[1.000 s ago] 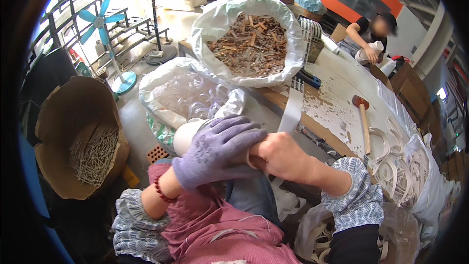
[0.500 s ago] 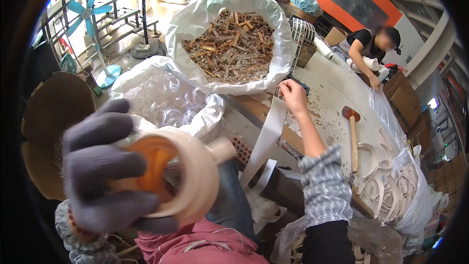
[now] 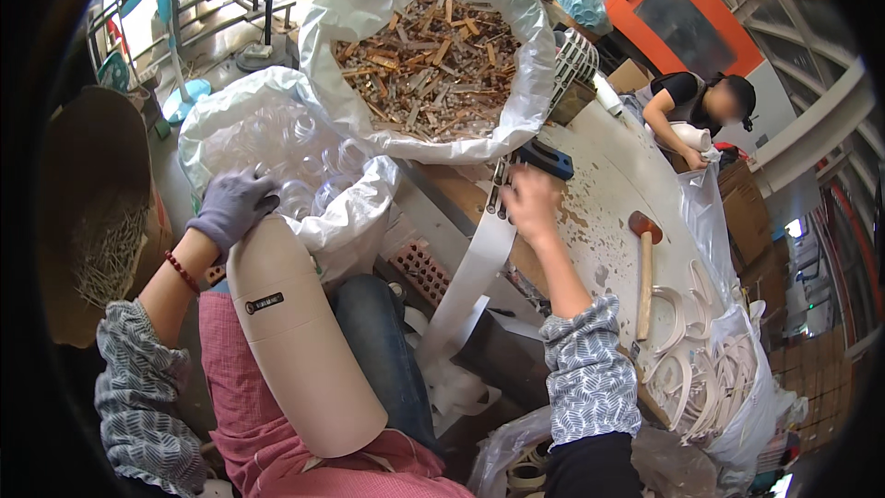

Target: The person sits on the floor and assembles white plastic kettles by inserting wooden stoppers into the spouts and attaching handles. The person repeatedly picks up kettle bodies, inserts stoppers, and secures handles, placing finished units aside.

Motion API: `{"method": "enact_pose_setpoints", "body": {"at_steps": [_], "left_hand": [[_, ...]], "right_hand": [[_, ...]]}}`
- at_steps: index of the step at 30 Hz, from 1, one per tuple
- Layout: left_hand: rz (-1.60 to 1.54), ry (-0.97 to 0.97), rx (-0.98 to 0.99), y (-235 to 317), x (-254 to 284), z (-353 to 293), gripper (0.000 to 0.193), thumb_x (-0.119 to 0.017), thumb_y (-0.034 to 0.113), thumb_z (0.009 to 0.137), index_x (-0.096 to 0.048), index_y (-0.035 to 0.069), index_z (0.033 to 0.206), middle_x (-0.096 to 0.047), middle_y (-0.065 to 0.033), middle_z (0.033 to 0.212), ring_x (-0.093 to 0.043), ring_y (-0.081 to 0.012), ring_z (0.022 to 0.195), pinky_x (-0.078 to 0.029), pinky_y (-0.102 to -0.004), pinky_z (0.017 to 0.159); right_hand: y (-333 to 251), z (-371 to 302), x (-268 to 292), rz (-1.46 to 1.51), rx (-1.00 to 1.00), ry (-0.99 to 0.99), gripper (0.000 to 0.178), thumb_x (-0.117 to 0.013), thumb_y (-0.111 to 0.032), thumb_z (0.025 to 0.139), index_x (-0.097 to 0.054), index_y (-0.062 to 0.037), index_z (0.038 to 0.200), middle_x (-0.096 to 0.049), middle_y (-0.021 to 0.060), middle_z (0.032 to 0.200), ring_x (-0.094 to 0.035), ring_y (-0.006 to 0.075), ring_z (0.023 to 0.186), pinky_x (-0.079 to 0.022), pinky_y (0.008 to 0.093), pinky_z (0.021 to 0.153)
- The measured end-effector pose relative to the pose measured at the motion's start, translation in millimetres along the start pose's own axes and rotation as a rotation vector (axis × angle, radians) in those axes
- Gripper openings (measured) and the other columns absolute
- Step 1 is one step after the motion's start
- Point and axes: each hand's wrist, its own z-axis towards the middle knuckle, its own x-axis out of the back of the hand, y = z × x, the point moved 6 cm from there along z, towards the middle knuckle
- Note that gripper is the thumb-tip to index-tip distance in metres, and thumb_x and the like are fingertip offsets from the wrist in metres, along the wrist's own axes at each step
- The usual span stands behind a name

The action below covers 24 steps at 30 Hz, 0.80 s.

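Note:
A large beige cylindrical bottle (image 3: 309, 360) lies slanted across my lap, with a small dark label (image 3: 265, 303) on its side. My left hand (image 3: 235, 207), in a grey glove, is closed round the bottle's far end, hiding its opening. My bare right hand (image 3: 533, 206) is over the table edge at the end of a white backing strip (image 3: 470, 281). Dark labels (image 3: 498, 186) sit on that strip beside my fingertips. The right fingers are smeared by motion, so any grip is unclear. Just beyond them is a dark blue block (image 3: 548, 160).
A white sack (image 3: 318, 55) of brown scraps stands ahead, beside a sack of clear rings (image 3: 300, 189). On the table are a mallet (image 3: 645, 281) and several beige straps (image 3: 682, 378). A cardboard container (image 3: 64, 212) stands left; a co-worker (image 3: 687, 115) sits far right.
The bottle has swung from its raised, opening-forward pose down to my lap, and its label now shows. My right hand has shifted slightly towards me, uncovering the dark labels and blue block.

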Motion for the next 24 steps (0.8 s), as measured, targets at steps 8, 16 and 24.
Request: {"method": "enact_pose_setpoints", "body": {"at_steps": [8,16,24], "left_hand": [[-0.230,-0.023,-0.774,246.6,-14.0,41.6,0.067,-0.072,0.037,0.074,-0.052,0.010,0.131,-0.040,-0.0162,0.143,-0.039,-0.0336,0.132,-0.028,-0.0467,0.113],[-0.169,0.201,-0.889,294.3,-63.8,58.1,0.037,-0.057,0.029,0.083,-0.059,0.010,0.115,-0.054,-0.0088,0.121,-0.051,-0.0299,0.116,-0.041,-0.0453,0.101],[-0.328,0.001,-0.979,336.5,-52.4,4.2,0.040,-0.054,0.033,0.086,-0.057,0.011,0.120,-0.053,-0.0102,0.123,-0.051,-0.0306,0.117,-0.038,-0.0471,0.103]], "right_hand": [[123.6,47.5,0.6,-0.052,-0.136,0.136,0.078,-0.075,-0.046,0.073,-0.045,-0.0198,0.140,-0.040,0.0103,0.146,-0.030,0.0339,0.138,-0.028,0.0577,0.104],[85.3,67.2,10.5,0.056,0.036,0.148,0.054,-0.077,-0.047,0.069,-0.066,-0.0093,0.106,-0.065,0.0102,0.105,-0.057,0.0300,0.103,-0.041,0.0394,0.090],[87.2,57.4,22.6,-0.198,0.035,0.315,0.050,-0.070,-0.043,0.080,-0.064,-0.0072,0.115,-0.063,0.0109,0.115,-0.054,0.0312,0.109,-0.040,0.0448,0.095]]}}
